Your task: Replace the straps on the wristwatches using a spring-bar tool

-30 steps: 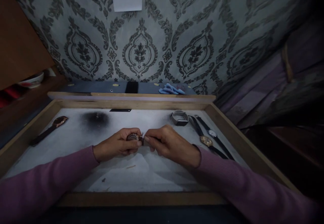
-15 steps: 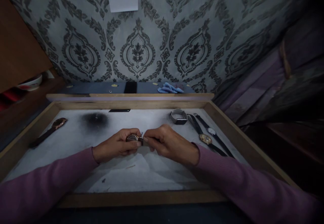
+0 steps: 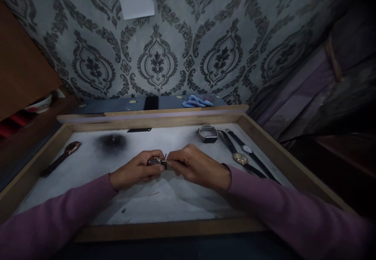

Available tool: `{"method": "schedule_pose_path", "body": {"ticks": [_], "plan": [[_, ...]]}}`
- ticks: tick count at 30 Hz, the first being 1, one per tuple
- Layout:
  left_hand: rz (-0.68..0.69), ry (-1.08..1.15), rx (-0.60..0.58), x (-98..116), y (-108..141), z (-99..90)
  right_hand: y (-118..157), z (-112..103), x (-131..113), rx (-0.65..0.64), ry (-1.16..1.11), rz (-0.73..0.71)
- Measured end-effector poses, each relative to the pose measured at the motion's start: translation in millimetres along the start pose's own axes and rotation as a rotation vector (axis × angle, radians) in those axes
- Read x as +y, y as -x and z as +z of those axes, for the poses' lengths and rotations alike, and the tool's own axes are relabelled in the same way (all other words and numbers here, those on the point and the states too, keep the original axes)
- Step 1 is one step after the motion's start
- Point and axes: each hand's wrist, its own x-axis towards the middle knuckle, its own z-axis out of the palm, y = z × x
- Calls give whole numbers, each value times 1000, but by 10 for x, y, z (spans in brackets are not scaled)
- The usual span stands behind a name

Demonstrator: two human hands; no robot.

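Observation:
My left hand (image 3: 143,166) is closed around a round wristwatch (image 3: 154,160), thumb along its near side. The watch has a shiny metal rim, and the fingers cover part of it. Right beside it, my right hand (image 3: 194,167) is closed in a pinch at the watch's right edge. A thin dark piece (image 3: 165,156) sticks up between the two hands. What the right fingertips grip is mostly hidden, so I cannot tell whether it is the strap or a small tool. Both hands are above the white bottom of a wooden-framed tray (image 3: 170,228).
A brown-strapped watch (image 3: 72,147) lies at the left. On the right are a grey-banded watch (image 3: 207,133), a gold-faced watch (image 3: 240,158) and a white-faced watch (image 3: 247,149). A flat black strip (image 3: 139,130) lies at the back. Behind the tray is a blue cloth (image 3: 197,101).
The whole view has tilted slightly. Both hands keep the same hold at the watch, with hardly any visible motion between them.

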Motion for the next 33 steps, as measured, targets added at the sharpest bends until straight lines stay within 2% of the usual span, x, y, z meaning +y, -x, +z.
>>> {"method": "schedule_pose_path", "body": {"ticks": [17,33], "plan": [[41,-27,17,17,-2,-18,0,3,3,78,-54,-26],[47,-39,73,40,-11,14,5,-12,11,84,-41,-42]]}}
